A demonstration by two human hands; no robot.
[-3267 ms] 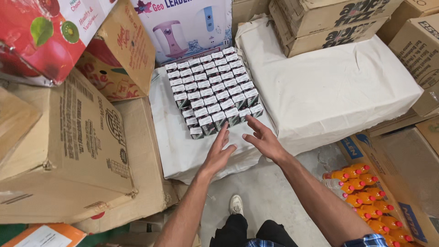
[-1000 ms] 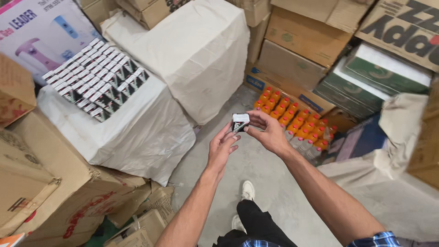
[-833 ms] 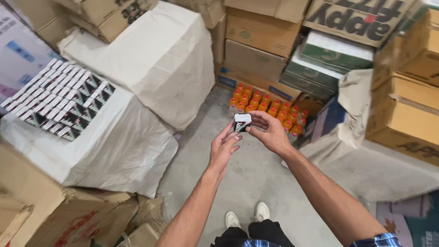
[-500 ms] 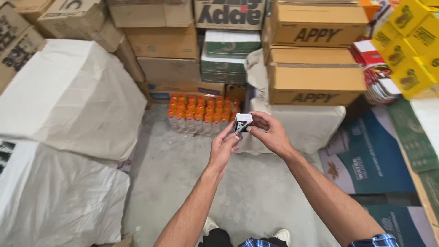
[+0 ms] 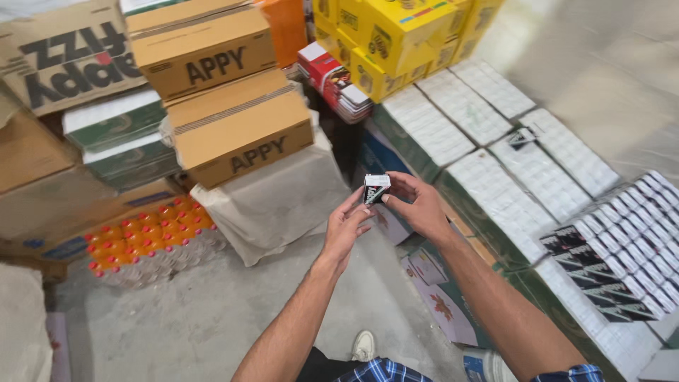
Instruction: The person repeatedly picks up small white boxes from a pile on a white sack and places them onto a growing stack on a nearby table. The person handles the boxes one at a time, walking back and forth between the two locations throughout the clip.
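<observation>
A small black-and-white carton (image 5: pixel 375 189) is held up in front of me by both hands. My left hand (image 5: pixel 345 228) grips its lower left side with the fingertips. My right hand (image 5: pixel 418 205) wraps the right side, thumb over the top edge. Many cartons of the same kind (image 5: pixel 622 244) lie in tight rows on a green stack at the right. More white packs (image 5: pixel 488 134) cover the stacks behind them.
Brown cardboard boxes (image 5: pixel 237 134) are piled at the left on a cloth-covered stack. A shrink-wrapped pack of orange bottles (image 5: pixel 145 237) sits on the concrete floor (image 5: pixel 212 318). Yellow boxes (image 5: pixel 396 35) stand at the back. My shoe (image 5: pixel 363 346) shows below.
The view has swung to the right, away from the white-covered stacks toward the rows of small cartons. Both hands took one small carton and still hold it between them.
</observation>
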